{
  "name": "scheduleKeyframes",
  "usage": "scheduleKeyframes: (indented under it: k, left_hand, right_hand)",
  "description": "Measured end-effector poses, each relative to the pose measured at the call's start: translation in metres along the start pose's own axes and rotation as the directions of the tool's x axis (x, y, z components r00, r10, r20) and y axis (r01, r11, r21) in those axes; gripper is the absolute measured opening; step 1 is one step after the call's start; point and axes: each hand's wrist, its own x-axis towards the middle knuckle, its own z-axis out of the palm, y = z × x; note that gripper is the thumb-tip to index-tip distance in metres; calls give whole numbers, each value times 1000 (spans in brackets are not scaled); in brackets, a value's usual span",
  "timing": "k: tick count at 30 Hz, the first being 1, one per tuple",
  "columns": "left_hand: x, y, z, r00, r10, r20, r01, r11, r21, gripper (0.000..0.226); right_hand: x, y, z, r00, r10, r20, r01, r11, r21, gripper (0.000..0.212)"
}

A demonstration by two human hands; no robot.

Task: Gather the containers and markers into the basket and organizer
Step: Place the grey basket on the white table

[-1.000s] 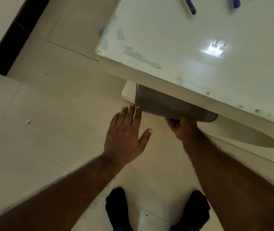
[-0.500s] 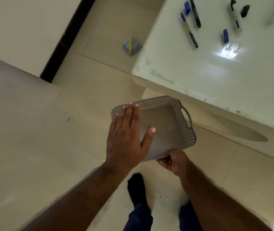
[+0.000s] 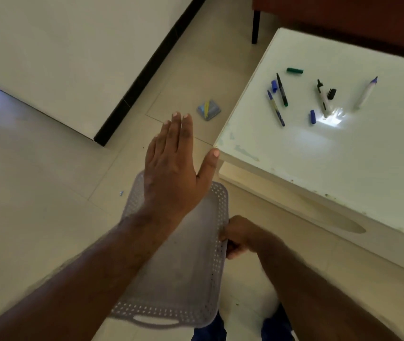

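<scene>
My right hand grips the right rim of a grey perforated basket, held low in front of me above the floor. Above the basket's far end hovers my left hand, flat, fingers apart, holding nothing. On the white table lie several uncapped markers: a blue one, a black-and-green one, a white one with a black tip and a white one with a blue tip. Loose caps lie among them: green, blue and black.
A small blue and yellow object lies on the tiled floor by the table's left edge. A white wall with a black skirting runs at the left. A dark furniture leg stands behind the table. My feet are below the basket.
The basket came out from under the table and has swung round lengthwise toward me, still in my right hand. My left hand rose off it. The view lifted, showing more of the table.
</scene>
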Motion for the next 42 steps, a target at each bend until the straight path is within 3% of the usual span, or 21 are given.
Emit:
scheduleKeyframes:
  k: [3, 7, 15, 21, 28, 37, 42]
  left_hand:
    - [12, 7, -18, 1000, 10, -7, -10, 1000, 10, 80]
    - [24, 26, -26, 999, 32, -26, -32, 999, 10, 82]
    - [44, 95, -7, 989, 146, -19, -147, 989, -19, 83]
    - [65, 149, 24, 959, 282, 22, -282, 959, -5, 83]
    - [71, 218, 61, 916, 392, 89, -393, 920, -17, 83]
    - [65, 288, 110, 841, 501, 203, -511, 859, -2, 81]
    - [57, 315, 130, 805, 530, 265, -550, 835, -1, 82]
  right_hand:
    - [-18, -22, -19, 984, -134, -121, 133, 991, -22, 15]
    - [-45, -37, -59, 933, -218, -286, 253, 963, 89, 5]
    - [-80, -14, -146, 793, -133, -595, 459, 772, 439, 7]
    - [-98, 20, -195, 761, 1, -649, 529, 578, 621, 10]
    - [-116, 85, -254, 720, 161, -675, 581, 392, 713, 12]
    - [-131, 180, -314, 674, 348, -652, 582, 293, 758, 11]
    - [-129, 211, -328, 699, 374, -610, 560, 245, 792, 11]
